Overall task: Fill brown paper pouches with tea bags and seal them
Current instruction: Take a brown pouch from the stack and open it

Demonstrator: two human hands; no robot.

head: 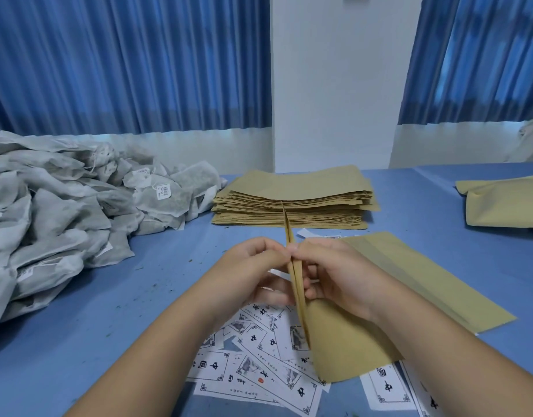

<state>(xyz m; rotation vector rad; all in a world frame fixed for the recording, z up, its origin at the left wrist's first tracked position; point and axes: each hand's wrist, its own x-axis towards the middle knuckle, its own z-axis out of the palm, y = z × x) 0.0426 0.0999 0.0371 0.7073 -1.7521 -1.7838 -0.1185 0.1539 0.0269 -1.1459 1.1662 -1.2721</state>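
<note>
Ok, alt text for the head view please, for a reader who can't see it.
The left hand and right hand pinch the edge of a brown paper pouch, held edge-on over a blue table. A heap of tea bags lies at left, a stack of flat pouches behind, printed labels underneath.
</note>
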